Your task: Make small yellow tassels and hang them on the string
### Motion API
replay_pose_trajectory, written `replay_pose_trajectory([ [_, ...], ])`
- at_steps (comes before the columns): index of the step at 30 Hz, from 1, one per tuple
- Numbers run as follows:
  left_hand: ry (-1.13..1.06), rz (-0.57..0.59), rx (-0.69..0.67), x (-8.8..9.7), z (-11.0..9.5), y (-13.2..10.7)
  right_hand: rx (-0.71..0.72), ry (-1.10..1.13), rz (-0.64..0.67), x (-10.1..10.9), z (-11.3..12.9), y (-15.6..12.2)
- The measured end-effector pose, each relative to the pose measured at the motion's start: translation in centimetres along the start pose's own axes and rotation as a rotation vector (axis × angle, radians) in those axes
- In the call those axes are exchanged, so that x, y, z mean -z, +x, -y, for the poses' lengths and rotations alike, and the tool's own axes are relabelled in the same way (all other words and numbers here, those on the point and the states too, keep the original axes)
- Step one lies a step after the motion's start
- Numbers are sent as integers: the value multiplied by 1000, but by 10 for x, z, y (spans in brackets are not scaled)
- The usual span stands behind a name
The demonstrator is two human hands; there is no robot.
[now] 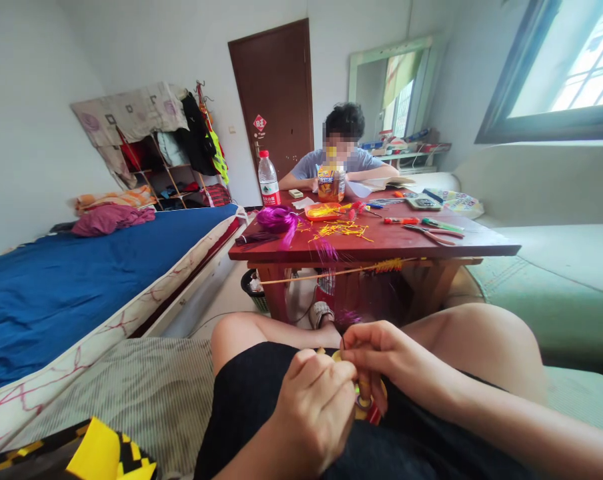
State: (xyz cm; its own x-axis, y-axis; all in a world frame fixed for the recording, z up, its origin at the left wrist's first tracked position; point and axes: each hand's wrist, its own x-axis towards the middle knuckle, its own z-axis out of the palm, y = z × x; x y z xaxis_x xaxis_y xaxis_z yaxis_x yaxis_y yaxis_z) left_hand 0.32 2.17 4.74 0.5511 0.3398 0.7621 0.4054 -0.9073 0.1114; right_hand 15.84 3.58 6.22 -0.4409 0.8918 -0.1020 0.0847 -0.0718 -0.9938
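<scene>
Above my lap, my left hand (314,403) is closed with curled fingers on a small yellow-and-red piece (375,415), most of it hidden by both hands. My right hand (381,353) touches it from the other side. Its thumb and forefinger pinch what looks like a thin dark strand (342,343), while the other fingers bend down over the piece. Ahead on the red table (461,245) lie a bundle of purple strands (277,220), scattered yellow sticks (349,230) and an orange tray (324,211) with yellow pieces.
Pliers (434,235), a red-handled tool (400,221) and a calculator (423,203) lie on the table, with a water bottle (268,181) and a drink bottle (330,183). A person (309,167) sits behind it. A yellow-and-black woven item (99,450) is at lower left, a bed (106,257) beyond.
</scene>
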Motion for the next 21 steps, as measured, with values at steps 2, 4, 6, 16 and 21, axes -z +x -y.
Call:
replay_pose_trajectory([
  [2, -211, 87, 255, 4, 1, 7, 153, -231, -75, 2, 4, -6],
  [4, -585, 157, 694, 7, 3, 13, 512, -636, -97, 5, 7, -14],
  [6, -984, 161, 1106, 7, 5, 17, 939, -1077, -53, 8, 8, -20],
  [16, -798, 76, 917, 0, -3, 11, 733, -908, -135, 6, 4, -17],
  [21, 20, -64, 43, -4, -2, -3, 9, -58, 11, 1, 2, -4],
])
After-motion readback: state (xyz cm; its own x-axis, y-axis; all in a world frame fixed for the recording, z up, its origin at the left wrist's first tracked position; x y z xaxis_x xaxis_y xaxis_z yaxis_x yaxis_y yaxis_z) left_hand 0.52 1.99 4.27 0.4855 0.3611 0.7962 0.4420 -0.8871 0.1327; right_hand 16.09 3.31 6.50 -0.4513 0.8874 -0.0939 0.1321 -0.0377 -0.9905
